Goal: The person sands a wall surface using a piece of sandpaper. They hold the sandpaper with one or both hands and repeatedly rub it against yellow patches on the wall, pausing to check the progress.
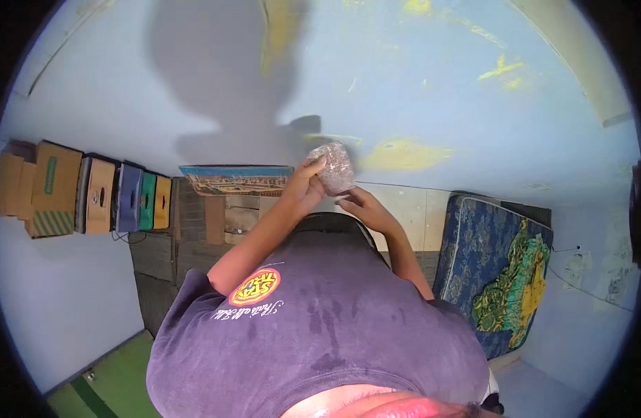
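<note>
Gripping one crumpled, shiny pack (338, 166) by its left side with the left hand (307, 184), most fingers hidden behind. Reaching with bent fingers of the right hand (368, 209) to the pack's near right corner; cannot tell whether pinching or merely touching. Hard to make out: the speckled contents. Beyond, one pale blue wall (418, 83) with yellow patches, cut off by the dark rim. At left, four coloured boxes (130, 198) beside one green-striped cardboard box (55, 184). At right, one blue patterned mattress (467, 244), partly hidden under rumpled green-and-yellow cloth (517, 287).
</note>
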Demonstrator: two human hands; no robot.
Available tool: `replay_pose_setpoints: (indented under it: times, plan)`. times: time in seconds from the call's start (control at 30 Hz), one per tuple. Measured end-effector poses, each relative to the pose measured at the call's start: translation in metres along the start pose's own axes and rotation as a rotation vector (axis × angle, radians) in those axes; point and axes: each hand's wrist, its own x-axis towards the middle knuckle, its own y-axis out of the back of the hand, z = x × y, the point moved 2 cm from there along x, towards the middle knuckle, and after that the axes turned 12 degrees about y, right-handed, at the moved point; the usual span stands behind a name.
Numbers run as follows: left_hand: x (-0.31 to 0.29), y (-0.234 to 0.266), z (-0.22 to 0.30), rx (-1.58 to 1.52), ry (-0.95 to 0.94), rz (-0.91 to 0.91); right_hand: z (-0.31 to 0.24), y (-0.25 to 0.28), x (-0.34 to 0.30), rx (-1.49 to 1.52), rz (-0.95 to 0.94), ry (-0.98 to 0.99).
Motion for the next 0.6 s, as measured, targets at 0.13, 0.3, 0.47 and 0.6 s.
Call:
replay_pose_setpoints:
  times: [0.13,0.3,0.47,0.6]
  plan:
    - [0.008,0.001,-0.012,0.040,-0.064,-0.050,-0.020,-0.025,0.023,0.094,0.317,0.178]
    - [-0.005,0.013,-0.006,0.527,-0.119,0.184,-0.031,-0.020,0.024,0.153,0.488,0.254]
    - [-0.019,0.016,-0.024,0.674,-0.027,0.225,-0.042,-0.003,0.021,0.645,0.366,0.394]
    - [-0.018,0.000,-0.024,0.513,-0.089,0.125,-0.062,-0.016,0.023,0.783,0.336,0.498]
